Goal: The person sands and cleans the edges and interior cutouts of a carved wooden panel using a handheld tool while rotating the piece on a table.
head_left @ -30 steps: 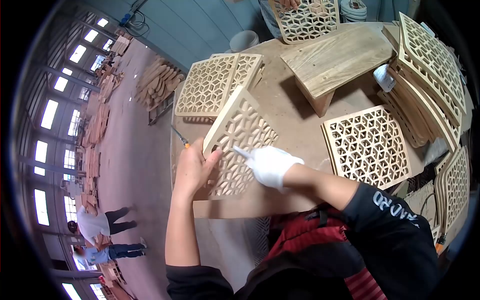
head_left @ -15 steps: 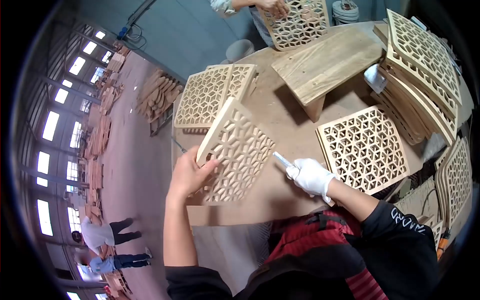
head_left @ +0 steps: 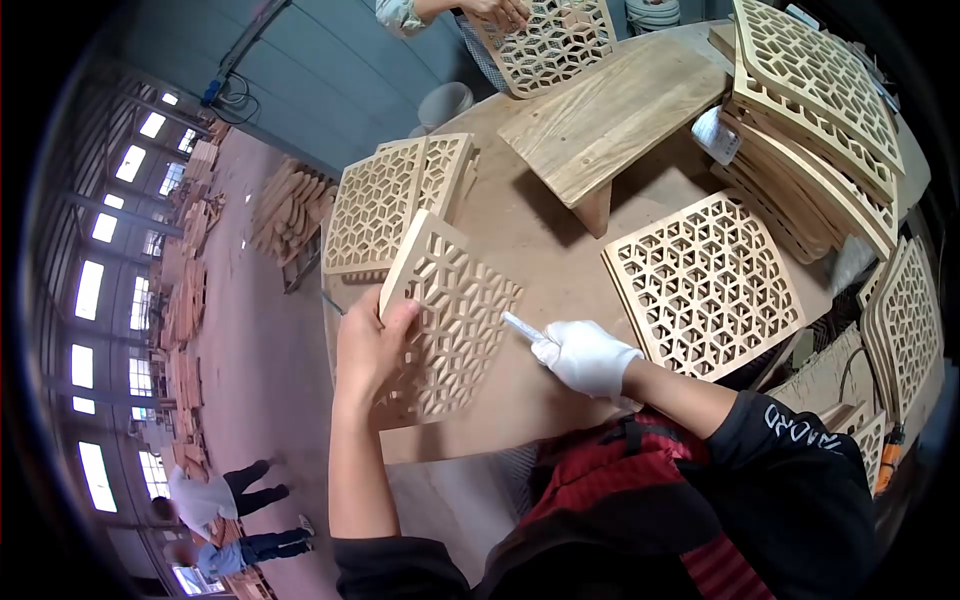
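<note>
My bare left hand (head_left: 368, 338) is closed on the left edge of a tilted wooden lattice panel (head_left: 455, 320), thumb on the near face. The panel is held up over the table, its cut-outs seen at a slant. In a white glove, my right hand (head_left: 590, 358) grips a thin pale stick-like tool (head_left: 524, 327). The tool's tip points at the panel's right edge; whether it touches I cannot tell. Just right of the glove lies a flat stack of lattice panels (head_left: 705, 285). Another lattice stack (head_left: 385, 205) lies behind the held panel.
A low wooden bench (head_left: 615, 120) stands on the table (head_left: 480, 225). Curved lattice panels (head_left: 820, 90) are piled at the right, with more panels (head_left: 905, 340) nearer me. Across the table, a co-worker's hand (head_left: 500, 12) holds a panel (head_left: 550, 45). Two people stand on the floor at left.
The view has shifted, so most things on the table appear farther left. The held panel looks slightly more turned. Both hands keep their grips, the tool still beside the panel's right edge.
</note>
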{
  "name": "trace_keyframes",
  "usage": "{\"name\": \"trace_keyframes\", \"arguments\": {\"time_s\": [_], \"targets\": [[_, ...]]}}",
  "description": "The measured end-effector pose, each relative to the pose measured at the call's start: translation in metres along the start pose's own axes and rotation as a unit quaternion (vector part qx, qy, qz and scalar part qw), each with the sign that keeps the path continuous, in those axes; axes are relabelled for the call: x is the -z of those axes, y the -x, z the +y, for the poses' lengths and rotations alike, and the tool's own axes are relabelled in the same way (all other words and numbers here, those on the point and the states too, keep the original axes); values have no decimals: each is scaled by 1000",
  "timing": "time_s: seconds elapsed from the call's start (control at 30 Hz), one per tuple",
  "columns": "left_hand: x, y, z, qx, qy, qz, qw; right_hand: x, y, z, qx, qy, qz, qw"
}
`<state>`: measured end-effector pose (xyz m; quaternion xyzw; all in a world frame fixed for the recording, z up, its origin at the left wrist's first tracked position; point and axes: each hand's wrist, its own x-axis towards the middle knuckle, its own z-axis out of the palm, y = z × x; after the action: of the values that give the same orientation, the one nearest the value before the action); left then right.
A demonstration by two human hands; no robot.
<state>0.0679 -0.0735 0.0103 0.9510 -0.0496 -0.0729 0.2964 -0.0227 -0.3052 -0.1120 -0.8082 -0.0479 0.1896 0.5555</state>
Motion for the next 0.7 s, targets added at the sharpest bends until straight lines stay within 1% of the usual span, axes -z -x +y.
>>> {"name": "trace_keyframes", "arguments": {"time_s": [0.1, 0.2, 0.27, 0.3, 0.37, 0.43, 0.47, 0.5, 0.53, 0.63, 0.67, 0.7], "targets": [[-10, 6, -12, -62, -50, 37, 996, 0, -6, -4, 27, 28, 11, 999], [-16, 18, 0, -47, -91, 37, 994, 7, -4, -28, -1, 3, -14, 1000], [-17, 21, 9, -25, -138, 32, 990, 1, -12, -26, 60, 21, 4, 998], [-18, 21, 8, -34, -144, 37, 988, -3, -17, -24, 90, 31, 13, 995], [-20, 23, 7, -49, -157, 48, 985, -5, -32, -27, 115, 71, -75, 988], [-22, 22, 3, -74, -172, 66, 980, -3, -44, -32, 115, 63, -136, 982], [-23, 22, 2, -86, -180, 76, 977, -2, -50, -36, 103, 35, -153, 982], [-24, 22, 2, -88, -181, 78, 976, -6, -51, -36, 35, -113, -153, 981], [-24, 23, 3, -89, -183, 81, 976, -9, -53, -36, -29, -262, -136, 955], [-23, 21, 4, -76, -195, 72, 975, -8, -68, -38, -170, -405, -191, 878], [-22, 20, 5, -68, -201, 67, 975, -12, -72, -39, -153, -394, -176, 889], [-22, 21, 6, -63, -203, 58, 976, -13, -78, -46, -189, -415, -141, 879]]}}
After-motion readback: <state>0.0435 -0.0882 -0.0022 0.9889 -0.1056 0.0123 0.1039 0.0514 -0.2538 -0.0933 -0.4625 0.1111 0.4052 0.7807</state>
